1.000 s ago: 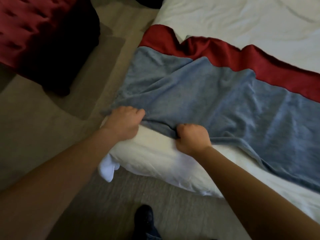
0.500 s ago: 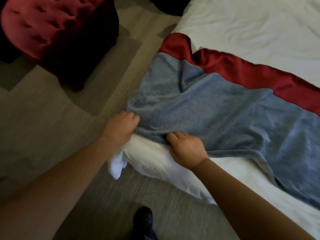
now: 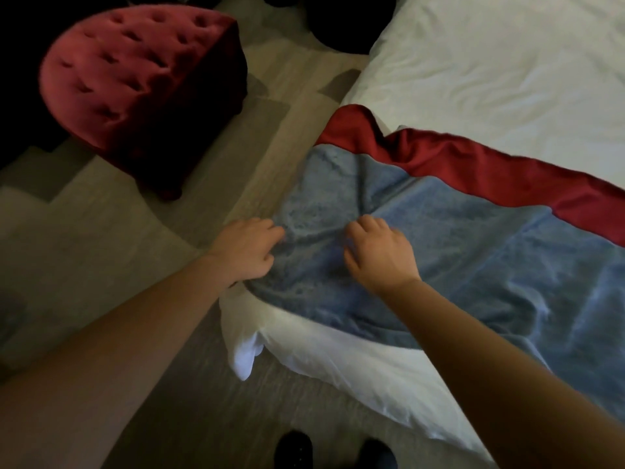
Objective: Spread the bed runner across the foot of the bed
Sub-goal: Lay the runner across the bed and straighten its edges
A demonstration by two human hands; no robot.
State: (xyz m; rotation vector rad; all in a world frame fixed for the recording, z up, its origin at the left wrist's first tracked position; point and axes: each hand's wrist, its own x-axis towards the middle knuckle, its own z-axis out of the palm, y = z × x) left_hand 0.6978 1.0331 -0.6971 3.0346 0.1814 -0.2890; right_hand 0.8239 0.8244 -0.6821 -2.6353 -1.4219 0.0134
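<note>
Both hands hold the bed runner [image 3: 473, 252]: the left hand [image 3: 248, 250] grips its end at the bed's [image 3: 490, 62] side edge, and the right hand [image 3: 378, 252] pinches a gather where creases converge, though blur softens the fingers. Beside the bed stands a rounded red ottoman [image 3: 142, 96], tufted and velvety, on a pale floor [image 3: 101, 231]; dark shoes [image 3: 294, 448] show below the bed's corner. Across the bed's foot the runner lies rumpled, blue-grey plush with a glossy red band along its far edge, on wrinkled white bedding.
</note>
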